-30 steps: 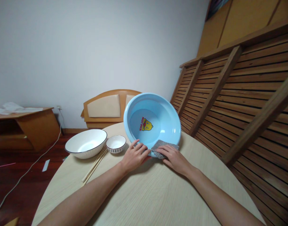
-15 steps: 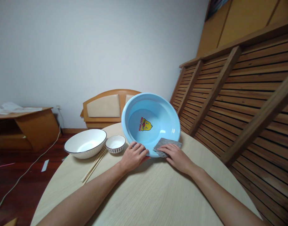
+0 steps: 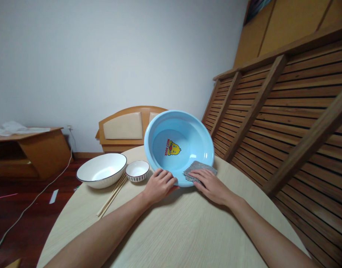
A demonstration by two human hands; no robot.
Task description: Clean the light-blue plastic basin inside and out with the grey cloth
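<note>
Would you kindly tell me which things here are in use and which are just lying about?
In use: basin, gripped at its rim by the left hand; cloth under the right hand.
Lying about: large bowl, small bowl, chopsticks.

Brightness: soft, even light right across the room, nothing blown out and nothing sunk in black.
Source: out of view, no lamp or window showing.
Shadows: a soft dark patch on the table (image 3: 187, 223) under the tilted blue basin (image 3: 182, 149), running between the left hand (image 3: 159, 184) and the right hand (image 3: 211, 186).
Glare: a pale sheen on the basin's inner wall and a faint gleam inside the white bowl (image 3: 101, 171).
Corners: the grey wall (image 3: 76, 56) darkens a touch toward the top left.
Distortion: wide lens, so the slatted panel (image 3: 285, 111) leans and fans out, the table rim bows, and the forearms swell at the bottom edge.
Focus: crisp at the centre, duck print readable, no motion blur on either hand.
</note>
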